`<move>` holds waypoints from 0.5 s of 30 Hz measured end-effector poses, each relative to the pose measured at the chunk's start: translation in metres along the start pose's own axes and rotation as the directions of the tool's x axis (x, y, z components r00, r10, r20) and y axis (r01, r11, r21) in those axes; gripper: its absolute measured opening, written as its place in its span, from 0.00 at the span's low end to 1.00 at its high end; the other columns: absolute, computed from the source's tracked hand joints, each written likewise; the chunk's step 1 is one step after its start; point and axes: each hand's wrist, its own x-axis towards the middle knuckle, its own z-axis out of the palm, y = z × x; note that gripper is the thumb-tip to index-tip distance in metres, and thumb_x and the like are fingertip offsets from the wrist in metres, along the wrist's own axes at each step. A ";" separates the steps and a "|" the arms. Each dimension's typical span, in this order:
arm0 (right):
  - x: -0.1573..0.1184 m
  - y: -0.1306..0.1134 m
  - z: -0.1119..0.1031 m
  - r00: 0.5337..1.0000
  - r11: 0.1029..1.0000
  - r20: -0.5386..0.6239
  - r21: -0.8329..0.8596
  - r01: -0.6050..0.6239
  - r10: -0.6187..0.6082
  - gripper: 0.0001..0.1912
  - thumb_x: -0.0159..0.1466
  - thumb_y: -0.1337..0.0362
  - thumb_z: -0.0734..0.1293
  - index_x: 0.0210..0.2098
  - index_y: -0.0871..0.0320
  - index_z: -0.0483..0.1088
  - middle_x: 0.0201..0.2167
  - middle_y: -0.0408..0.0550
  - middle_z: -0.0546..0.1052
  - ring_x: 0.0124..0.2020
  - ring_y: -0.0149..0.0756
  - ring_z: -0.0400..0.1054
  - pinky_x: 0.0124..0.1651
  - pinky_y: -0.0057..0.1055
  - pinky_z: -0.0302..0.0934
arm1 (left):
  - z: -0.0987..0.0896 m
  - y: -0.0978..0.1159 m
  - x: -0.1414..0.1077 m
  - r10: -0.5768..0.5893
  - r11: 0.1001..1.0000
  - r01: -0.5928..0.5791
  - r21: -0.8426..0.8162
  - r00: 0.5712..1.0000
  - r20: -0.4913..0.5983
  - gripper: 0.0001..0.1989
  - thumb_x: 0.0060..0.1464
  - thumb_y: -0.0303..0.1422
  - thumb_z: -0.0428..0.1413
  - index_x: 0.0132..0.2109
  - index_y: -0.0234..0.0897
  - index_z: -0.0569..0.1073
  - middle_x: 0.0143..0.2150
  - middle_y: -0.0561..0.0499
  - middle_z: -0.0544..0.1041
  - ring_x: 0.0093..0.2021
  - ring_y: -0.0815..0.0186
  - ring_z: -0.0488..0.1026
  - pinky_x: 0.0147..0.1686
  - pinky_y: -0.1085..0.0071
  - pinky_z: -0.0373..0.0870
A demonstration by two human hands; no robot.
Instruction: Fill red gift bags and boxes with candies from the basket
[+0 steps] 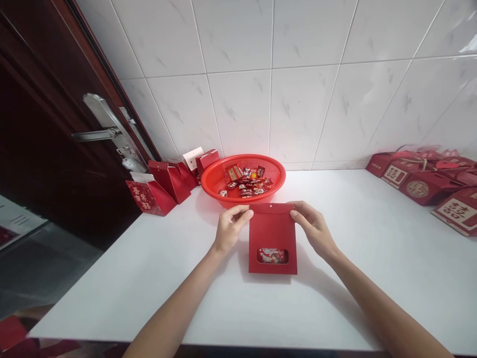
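You hold a red paper box (273, 228) up near its top corners, just in front of the red basket (276, 174). Your left hand (231, 228) pinches one corner, with the thumb on the front. Your right hand (313, 226) pinches the other corner the same way. Most of your fingers go behind the box, so they are hard to see. You can't tell if the bottom of the box touches the white table (223, 308).

Only part of a shiny wrapper (274, 255) shows through the window with round corners. The rest of it is hidden inside. The box looks smooth and flat in front, with a tiny hole near the top.

The basket is round, with lots of little holes in its side. Small shiny sweets (248, 186) lie in a pile in it, and their words are too small to read.

On the left, red bags with pointy tops (149, 196) stand close together, and some hide bits of others. On the right, red gift boxes (425, 186) crowd together, and the picture's edge cuts some off. The red things (13, 333) at the bottom left are cut off too. The dark door (37, 59) has a shiny metal handle (100, 134), and the wall (238, 109) has smooth, pale tiles.
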 end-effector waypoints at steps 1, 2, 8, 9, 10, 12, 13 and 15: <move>0.001 0.000 0.000 1.000 1.000 0.011 -0.004 -0.008 0.008 0.13 0.66 0.51 0.66 0.39 0.54 0.73 0.36 0.46 0.78 0.35 0.36 0.70 0.40 0.34 0.66 | 0.000 -0.002 0.001 -0.020 1.000 0.020 -0.012 1.000 -0.004 0.15 0.41 0.42 0.69 0.30 0.35 0.80 0.27 0.53 0.75 0.30 0.67 0.68 0.34 0.70 0.68; 0.001 0.001 0.000 1.000 1.000 0.018 -0.008 -0.018 0.018 0.13 0.66 0.51 0.66 0.39 0.54 0.73 0.35 0.46 0.78 0.34 0.36 0.70 0.39 0.34 0.66 | 0.001 -0.004 0.001 -0.042 0.999 0.042 -0.024 0.999 -0.005 0.15 0.40 0.42 0.69 0.31 0.35 0.80 0.27 0.52 0.75 0.30 0.67 0.69 0.34 0.70 0.68; 0.001 0.006 -0.001 0.997 0.997 0.007 0.014 -0.071 0.071 0.13 0.64 0.51 0.68 0.36 0.55 0.74 0.32 0.45 0.78 0.32 0.35 0.69 0.38 0.33 0.65 | 0.002 -0.013 0.001 -0.118 0.991 0.120 -0.059 0.993 0.029 0.16 0.42 0.42 0.68 0.33 0.34 0.80 0.30 0.51 0.77 0.33 0.67 0.70 0.38 0.70 0.68; 0.001 0.006 -0.001 0.997 0.997 0.000 0.020 -0.078 0.078 0.13 0.64 0.51 0.68 0.35 0.55 0.73 0.32 0.45 0.77 0.33 0.35 0.69 0.38 0.33 0.65 | 0.003 -0.014 0.000 -0.121 0.990 0.123 -0.063 0.992 0.038 0.15 0.43 0.42 0.68 0.33 0.35 0.80 0.30 0.51 0.77 0.33 0.66 0.71 0.38 0.70 0.68; 0.000 0.006 0.000 0.996 0.996 -0.006 0.026 -0.085 0.085 0.13 0.64 0.52 0.68 0.35 0.55 0.73 0.32 0.45 0.77 0.33 0.35 0.69 0.38 0.32 0.65 | 0.003 -0.014 -0.001 -0.123 0.990 0.126 -0.064 0.991 0.046 0.15 0.44 0.42 0.67 0.34 0.35 0.79 0.30 0.51 0.76 0.34 0.65 0.72 0.38 0.69 0.69; -0.001 0.007 0.000 0.995 0.994 -0.014 0.039 -0.102 0.103 0.13 0.63 0.52 0.68 0.34 0.55 0.73 0.31 0.44 0.77 0.33 0.35 0.69 0.38 0.32 0.64 | 0.004 -0.015 -0.002 -0.121 0.990 0.124 -0.060 0.991 0.059 0.15 0.46 0.43 0.66 0.35 0.35 0.79 0.30 0.51 0.76 0.35 0.64 0.72 0.39 0.69 0.69; -0.001 0.007 0.001 0.994 0.993 -0.017 0.045 -0.109 0.110 0.12 0.63 0.52 0.68 0.34 0.55 0.73 0.31 0.44 0.77 0.32 0.34 0.69 0.38 0.32 0.64 | 0.004 -0.015 -0.003 -0.117 0.991 0.120 -0.057 0.991 0.062 0.15 0.47 0.43 0.66 0.35 0.35 0.79 0.30 0.51 0.76 0.35 0.64 0.72 0.39 0.69 0.69; -0.002 0.007 0.001 0.993 0.992 -0.028 0.057 -0.116 0.118 0.12 0.63 0.52 0.68 0.34 0.55 0.73 0.30 0.44 0.77 0.32 0.34 0.68 0.38 0.32 0.64 | 0.005 -0.015 -0.004 -0.106 0.993 0.109 -0.055 0.993 0.062 0.15 0.48 0.43 0.66 0.35 0.35 0.79 0.30 0.51 0.75 0.35 0.65 0.72 0.39 0.69 0.69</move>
